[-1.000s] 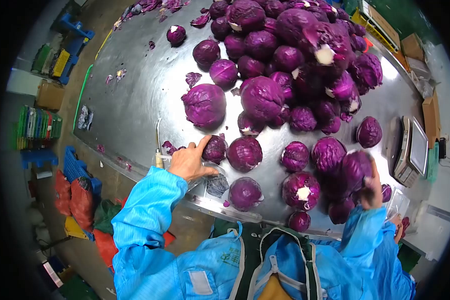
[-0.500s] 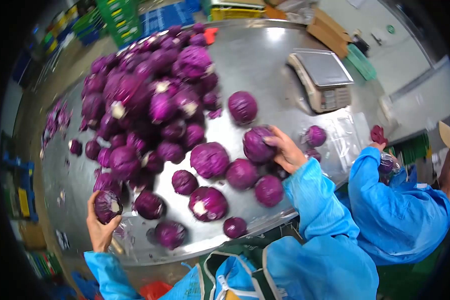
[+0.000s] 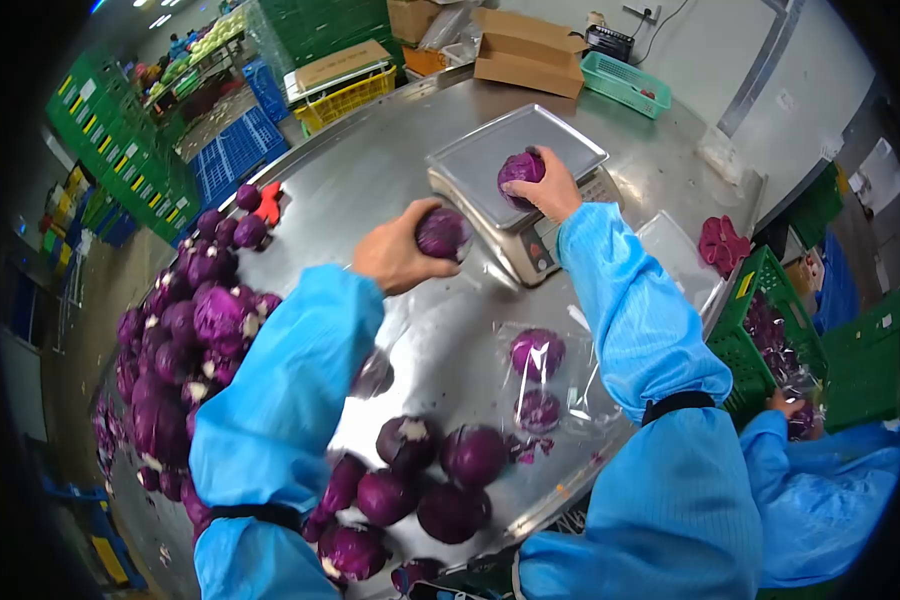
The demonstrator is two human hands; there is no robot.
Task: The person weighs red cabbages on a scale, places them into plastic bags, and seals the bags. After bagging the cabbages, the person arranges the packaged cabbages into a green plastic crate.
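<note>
Bright blue long sleeves, dark elastic bands at upper arms; left hand (image 3: 395,258), right hand (image 3: 542,190) bare.

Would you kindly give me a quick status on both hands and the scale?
Right hand grips a red cabbage on the scale pan. Left hand holds a second cabbage beside the scale. Rest of pan bare.

Steel table (image 3: 390,170): cabbage pile (image 3: 185,330), scale (image 3: 515,190), bagged cabbages (image 3: 537,380).
</note>
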